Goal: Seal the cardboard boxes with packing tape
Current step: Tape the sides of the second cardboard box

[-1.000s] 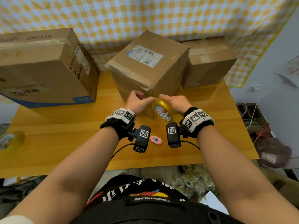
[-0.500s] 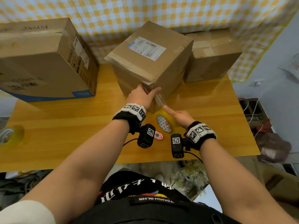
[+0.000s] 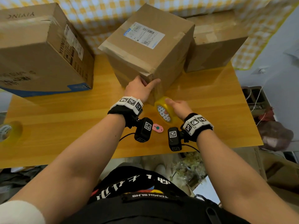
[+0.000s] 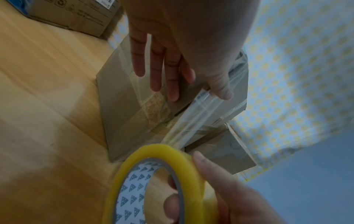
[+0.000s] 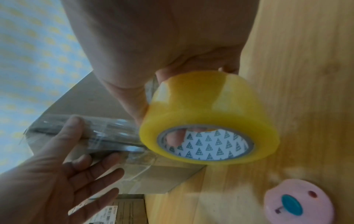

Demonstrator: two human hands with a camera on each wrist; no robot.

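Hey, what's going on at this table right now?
A person is taping a cardboard box shut. The left hand presses flat against the box's near corner, holding down the clear tape strip. The right hand grips the yellow tape roll, fingers through its core, low by the table. A pink cutter lies nearby, untouched.

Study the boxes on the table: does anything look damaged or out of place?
The middle box looks worn: its near top corner, by the left hand, is crumpled, with old tape wrinkled along the edge. It also sits turned at an angle to the table.
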